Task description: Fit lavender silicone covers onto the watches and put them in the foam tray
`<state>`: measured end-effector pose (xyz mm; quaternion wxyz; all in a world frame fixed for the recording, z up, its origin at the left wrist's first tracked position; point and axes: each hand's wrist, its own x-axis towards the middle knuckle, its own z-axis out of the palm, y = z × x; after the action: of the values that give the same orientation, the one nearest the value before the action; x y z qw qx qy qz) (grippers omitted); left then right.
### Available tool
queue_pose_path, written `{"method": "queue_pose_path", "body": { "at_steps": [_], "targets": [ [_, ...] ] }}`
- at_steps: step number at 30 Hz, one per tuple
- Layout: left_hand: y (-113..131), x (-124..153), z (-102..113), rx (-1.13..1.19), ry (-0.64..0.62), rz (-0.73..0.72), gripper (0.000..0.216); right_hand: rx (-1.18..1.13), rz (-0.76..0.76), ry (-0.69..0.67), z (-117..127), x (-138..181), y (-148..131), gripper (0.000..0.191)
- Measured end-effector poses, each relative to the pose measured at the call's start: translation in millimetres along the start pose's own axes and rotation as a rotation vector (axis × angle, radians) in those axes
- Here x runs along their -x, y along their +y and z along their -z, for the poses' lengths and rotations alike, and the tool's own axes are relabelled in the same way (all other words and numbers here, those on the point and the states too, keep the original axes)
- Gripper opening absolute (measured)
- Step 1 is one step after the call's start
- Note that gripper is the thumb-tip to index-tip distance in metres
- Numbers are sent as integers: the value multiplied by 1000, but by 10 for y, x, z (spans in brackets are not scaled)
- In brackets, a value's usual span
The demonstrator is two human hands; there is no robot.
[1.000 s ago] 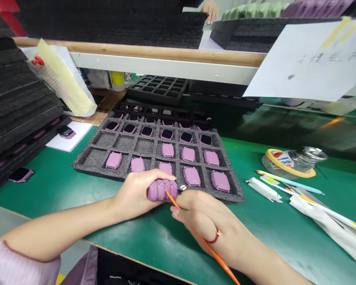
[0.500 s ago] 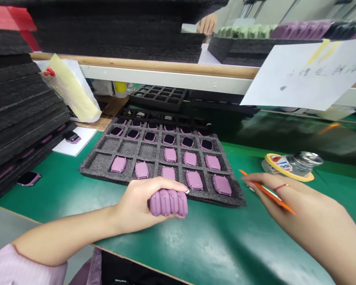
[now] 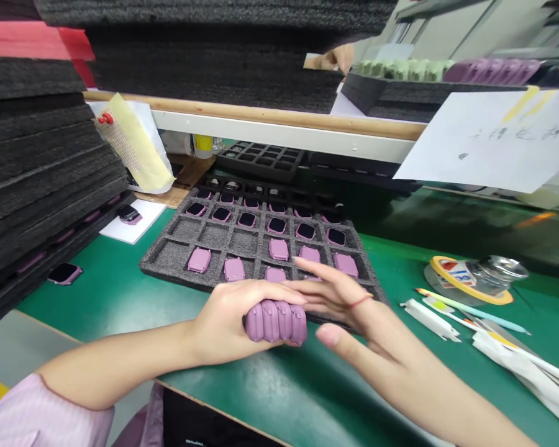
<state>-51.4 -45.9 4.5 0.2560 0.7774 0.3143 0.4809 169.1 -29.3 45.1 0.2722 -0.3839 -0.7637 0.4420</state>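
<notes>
My left hand (image 3: 228,316) is closed around a row of several purple watch cases (image 3: 276,321), stacked side by side just above the green bench. Coming in from the right, my right hand (image 3: 358,307) holds nothing. Its fingers are stretched out and its thumb is spread, with the fingertips close to the left hand and the end of the stack. Beyond both hands lies a dark grey foam tray (image 3: 166,253). Its front rows hold pink-purple watch cases (image 3: 199,260) among bare slots, and farther back sit watches with black screens (image 3: 246,220). The right hand hides part of the tray.
On the right are a glass jar with a metal lid (image 3: 503,269), a roll of yellow tape (image 3: 470,284), pens (image 3: 489,315) and white wrappers (image 3: 431,320). Stacked foam trays (image 3: 51,149) rise at left. A shelf (image 3: 270,129) crosses above; another person's hand (image 3: 340,59) shows behind.
My right hand has let go of a thin orange tool and come left to the stack, its fingers now spread. The left hand keeps its hold. The scene has shifted right and down in view.
</notes>
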Motion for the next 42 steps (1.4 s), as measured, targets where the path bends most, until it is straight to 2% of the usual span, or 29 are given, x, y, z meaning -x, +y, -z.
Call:
{"method": "queue_pose_path", "body": {
  "at_steps": [2,4,7,10,13,15,17,19,20,22,24,25,33,38,42],
  "targets": [
    [-41,0,-6,-40,42,-59,37,-284,-115,-138,-132,-120,-20,84],
    [-69,-14,-7,-37,67,-126,34,-446,-195,-192,-225,-230,-17,101],
    [-99,-36,5,-3,38,-208,36,-397,-160,-108,-335,-333,-11,114],
    [-147,-19,6,-19,19,-224,50,-278,-24,44,-429,-341,14,114],
    [-185,30,-26,-50,29,-181,66,-198,144,175,-483,-300,73,110],
    [-170,55,-53,-38,31,-142,85,-138,251,219,-492,-276,116,110],
    [-115,57,-63,59,11,-23,109,-103,326,238,-484,-265,149,110],
    [-40,35,-49,289,-53,179,122,-88,376,246,-470,-265,171,108],
    [-4,16,-35,433,-99,289,117,-80,396,251,-462,-267,179,106],
    [47,-25,-7,675,-173,467,82,-48,430,257,-450,-272,189,99],
    [67,-60,8,801,-189,552,50,-9,463,255,-442,-278,197,94],
    [68,-72,8,823,-179,563,43,6,477,254,-439,-281,203,94],
    [59,-94,-32,735,-117,577,46,-53,470,246,-447,-313,289,92],
    [57,-71,-95,604,47,679,69,-49,457,214,-506,-329,355,87],
    [37,-68,-117,540,50,705,62,39,460,178,-544,-334,364,89]
  ]
}}
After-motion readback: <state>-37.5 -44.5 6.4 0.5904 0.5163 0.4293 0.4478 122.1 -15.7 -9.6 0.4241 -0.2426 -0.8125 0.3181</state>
